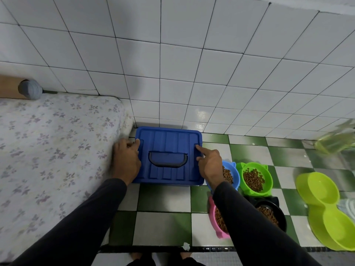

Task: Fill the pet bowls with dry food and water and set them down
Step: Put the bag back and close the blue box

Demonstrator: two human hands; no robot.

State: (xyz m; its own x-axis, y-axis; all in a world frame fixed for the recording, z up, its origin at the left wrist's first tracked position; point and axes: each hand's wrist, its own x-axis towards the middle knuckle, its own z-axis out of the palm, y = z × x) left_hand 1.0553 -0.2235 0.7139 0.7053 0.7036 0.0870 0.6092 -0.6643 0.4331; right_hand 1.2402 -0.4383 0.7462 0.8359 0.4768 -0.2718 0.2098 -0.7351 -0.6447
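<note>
You had dry food in four bowls [253, 179] on the floor by the blue box [169, 154], your left hand [127, 160] and right hand [209, 164] pressed its lid down at both sides, and the double bowl [324, 206] looked empty, with water left.
</note>
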